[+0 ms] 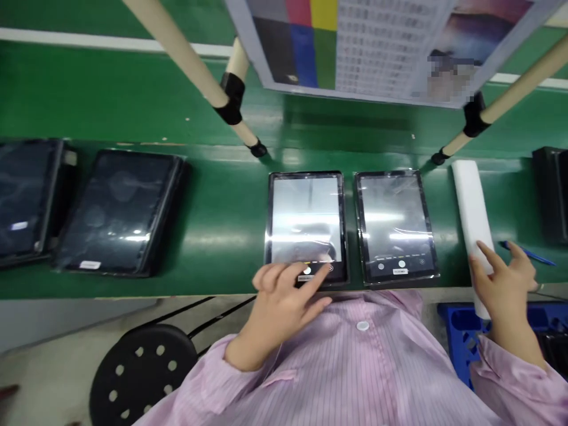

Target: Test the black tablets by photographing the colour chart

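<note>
Two tablets lie side by side on the green bench, both with lit camera screens. My left hand (284, 302) rests at the bottom edge of the left tablet (306, 222), its index finger stretched onto the shutter button and the other fingers curled. The right tablet (394, 225) sits untouched in a clear sleeve. My right hand (503, 281) is open, fingers spread, resting on the lower end of a long white foam strip (473, 207) to the right of the tablets. Pink striped sleeves cover both arms.
A colour test chart (377, 44) hangs overhead on beige tube frames (186, 56). Dark tablet stacks (119, 213) sit at the left, another dark object (552, 195) at the right edge. A blue pen (528, 253) lies by my right hand, a blue crate (461, 337) and black stool (142, 373) below.
</note>
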`<action>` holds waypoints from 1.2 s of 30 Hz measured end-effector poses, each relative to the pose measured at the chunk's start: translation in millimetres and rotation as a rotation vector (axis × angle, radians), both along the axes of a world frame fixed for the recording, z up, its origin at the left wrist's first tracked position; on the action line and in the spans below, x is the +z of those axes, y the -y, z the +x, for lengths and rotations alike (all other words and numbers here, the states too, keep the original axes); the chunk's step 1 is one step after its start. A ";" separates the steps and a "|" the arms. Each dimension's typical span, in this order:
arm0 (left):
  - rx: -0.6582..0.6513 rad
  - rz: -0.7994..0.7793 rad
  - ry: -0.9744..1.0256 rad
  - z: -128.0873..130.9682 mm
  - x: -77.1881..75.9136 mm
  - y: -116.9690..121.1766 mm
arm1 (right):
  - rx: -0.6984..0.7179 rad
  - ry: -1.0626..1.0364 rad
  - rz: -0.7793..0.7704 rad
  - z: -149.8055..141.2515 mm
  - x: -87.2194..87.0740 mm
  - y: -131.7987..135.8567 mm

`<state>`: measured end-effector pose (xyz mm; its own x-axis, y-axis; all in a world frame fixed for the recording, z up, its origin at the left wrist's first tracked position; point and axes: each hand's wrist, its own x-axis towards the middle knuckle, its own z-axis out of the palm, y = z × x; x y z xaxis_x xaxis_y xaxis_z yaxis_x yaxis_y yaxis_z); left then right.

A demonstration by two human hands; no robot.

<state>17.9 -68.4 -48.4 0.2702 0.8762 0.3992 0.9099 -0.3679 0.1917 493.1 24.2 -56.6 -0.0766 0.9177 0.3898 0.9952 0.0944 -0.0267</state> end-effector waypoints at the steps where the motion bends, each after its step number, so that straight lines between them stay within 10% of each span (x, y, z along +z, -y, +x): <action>1: 0.037 -0.034 0.003 -8.9 -1.5 0.4 | -0.024 -0.003 0.000 -11.1 3.7 2.3; 9: 0.364 -0.459 0.442 -72.5 -25.0 -1.8 | 0.371 -0.225 -0.162 -82.2 28.5 32.8; 22: 0.742 -0.622 1.588 -50.3 7.7 -31.9 | 0.387 -0.423 0.005 -114.9 34.4 14.4; 31: 0.521 -0.557 1.844 -21.5 49.0 -29.9 | 0.723 -0.440 -0.166 -201.1 54.8 -9.4; 36: 0.252 -0.434 1.886 -7.2 71.6 -31.1 | 0.734 -0.887 -0.109 -227.0 69.6 -13.6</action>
